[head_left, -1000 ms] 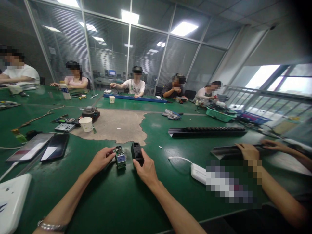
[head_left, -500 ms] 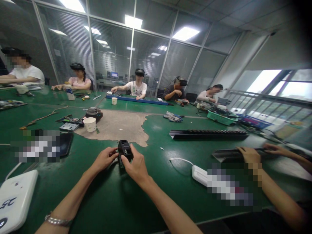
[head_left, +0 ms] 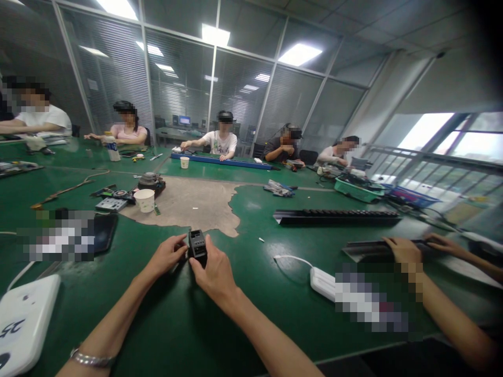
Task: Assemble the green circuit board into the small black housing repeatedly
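Note:
A small black boxy electrical part (head_left: 198, 245) with square openings on top stands just above or on the green table in front of me. My right hand (head_left: 216, 269) grips it from the right, thumb at the near side and fingers behind. At its left side, my left hand (head_left: 168, 255) has its fingers drawn together against the edge; the fingertips are partly hidden. The part's underside cannot be seen.
A paper cup (head_left: 145, 200) and dismantled electronics (head_left: 116, 201) lie ahead left on a bare tan patch (head_left: 192, 201). White power banks flank me (head_left: 29, 319). To the right, a black rail (head_left: 338, 217) lies near a co-worker's hands (head_left: 404, 255) on another rail.
The black part has turned and tilted in my hands, so its top openings face differently. My right hand has shifted slightly left with it.

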